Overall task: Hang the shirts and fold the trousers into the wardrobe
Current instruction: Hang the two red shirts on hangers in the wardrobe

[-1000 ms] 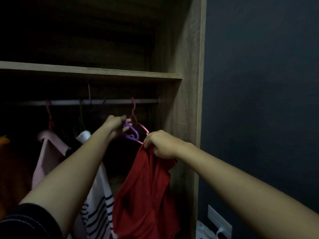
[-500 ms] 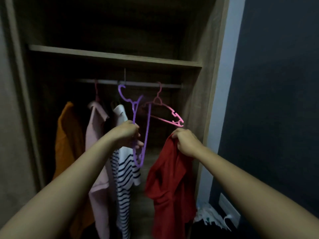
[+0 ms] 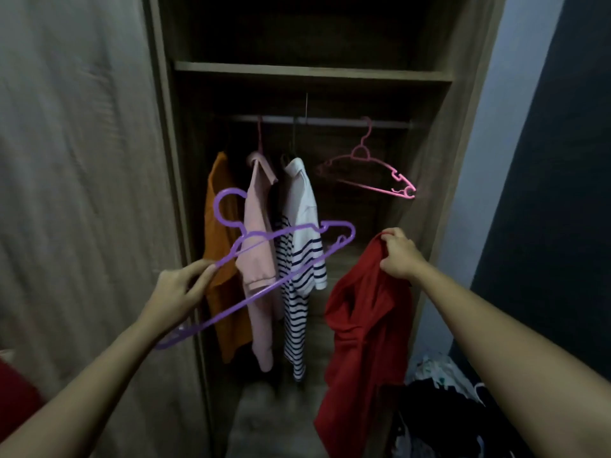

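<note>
My left hand (image 3: 177, 290) pinches one end of a purple plastic hanger (image 3: 264, 259), held tilted in front of the open wardrobe. My right hand (image 3: 400, 254) grips the top of a red shirt (image 3: 367, 328), which hangs limp below it. An empty pink hanger (image 3: 367, 173) hangs on the rail (image 3: 330, 121) at the right. On the rail's left hang an orange shirt (image 3: 220, 252), a pink shirt (image 3: 259, 246) and a white shirt with dark stripes (image 3: 299, 252).
The wardrobe's shelf (image 3: 310, 72) runs above the rail. Its wooden door (image 3: 76, 193) stands at the left and its side panel (image 3: 439, 180) at the right. A heap of dark and light clothes (image 3: 439, 408) lies at the lower right by the dark wall.
The purple hanger has come off the rail and down to the left in my left hand. I have stepped back; the red shirt stays in my right hand.
</note>
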Demonstrator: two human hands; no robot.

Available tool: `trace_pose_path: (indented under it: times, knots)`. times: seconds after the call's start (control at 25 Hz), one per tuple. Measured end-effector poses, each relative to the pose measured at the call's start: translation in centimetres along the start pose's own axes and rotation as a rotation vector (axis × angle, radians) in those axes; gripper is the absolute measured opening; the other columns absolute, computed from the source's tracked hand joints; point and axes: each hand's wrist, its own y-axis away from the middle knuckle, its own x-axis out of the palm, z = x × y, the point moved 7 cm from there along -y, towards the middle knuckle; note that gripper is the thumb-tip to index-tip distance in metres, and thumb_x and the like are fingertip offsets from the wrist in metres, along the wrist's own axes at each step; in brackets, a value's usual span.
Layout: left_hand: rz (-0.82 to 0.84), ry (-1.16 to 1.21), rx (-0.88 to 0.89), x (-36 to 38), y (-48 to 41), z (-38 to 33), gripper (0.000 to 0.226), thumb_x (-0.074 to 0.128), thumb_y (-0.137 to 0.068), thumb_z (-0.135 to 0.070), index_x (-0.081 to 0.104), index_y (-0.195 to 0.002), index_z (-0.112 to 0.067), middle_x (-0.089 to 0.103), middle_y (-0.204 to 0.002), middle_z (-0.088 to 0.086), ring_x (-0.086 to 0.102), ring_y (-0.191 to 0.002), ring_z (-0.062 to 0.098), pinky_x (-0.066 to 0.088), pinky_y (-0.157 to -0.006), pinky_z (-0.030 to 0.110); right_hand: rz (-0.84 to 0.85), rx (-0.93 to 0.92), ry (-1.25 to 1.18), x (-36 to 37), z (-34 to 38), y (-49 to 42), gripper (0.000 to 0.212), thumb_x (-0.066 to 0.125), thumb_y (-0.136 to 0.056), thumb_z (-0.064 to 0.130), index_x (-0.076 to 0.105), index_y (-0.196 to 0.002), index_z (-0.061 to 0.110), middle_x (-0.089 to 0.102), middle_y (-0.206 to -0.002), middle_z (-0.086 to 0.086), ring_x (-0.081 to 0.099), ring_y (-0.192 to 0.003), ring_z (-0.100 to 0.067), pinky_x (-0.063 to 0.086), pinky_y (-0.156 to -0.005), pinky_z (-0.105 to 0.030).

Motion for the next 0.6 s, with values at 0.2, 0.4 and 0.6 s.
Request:
trace_pose_path:
  times: [0.2, 0.4, 0.6]
  knots:
    - [0.096, 0.035, 0.196, 0.3, 1.5, -1.3, 0.054, 0.042, -0.088, -0.053, 0.072, -0.096, -0.01, 0.073, -0.085, -0.004, 0.061, -0.084, 0.0, 0.039, -0.068, 0.003, 0.082, -0.184, 0.07, 0.1, 5.4, 2.0, 0.063, 0.059, -0.075, 0.007, 0.044, -0.136, 0.011, 0.031, -0.149, -0.001, 0.042, -0.125, -0.034, 0.036, -0.108, -0.034]
    - [0.052, 0.128, 0.257, 2.8, 1.1, -3.9, 0.06, 0.03, -0.094, -0.056, 0.068, -0.092, -0.01, 0.072, -0.078, 0.002, 0.063, -0.07, 0.004, 0.04, -0.063, 0.011, 0.012, -0.559, 0.199, -1.7, 16.0, 5.8, 0.045, 0.057, -0.079, 0.023, 0.056, -0.124, 0.023, 0.055, -0.129, 0.005, 0.047, -0.11, -0.026, 0.04, -0.091, -0.038]
    - [-0.18, 0.068, 0.23, -0.7, -0.7, -4.4, 0.047, 0.031, -0.097, -0.052, 0.063, -0.089, -0.018, 0.068, -0.075, 0.002, 0.065, -0.067, 0.013, 0.046, -0.06, 0.023, -0.634, -0.723, 0.398, -6.1, 17.1, 7.3, 0.051, 0.032, -0.091, 0.054, 0.061, -0.066, 0.021, 0.066, -0.058, 0.002, 0.064, -0.051, -0.022, 0.038, -0.046, -0.026]
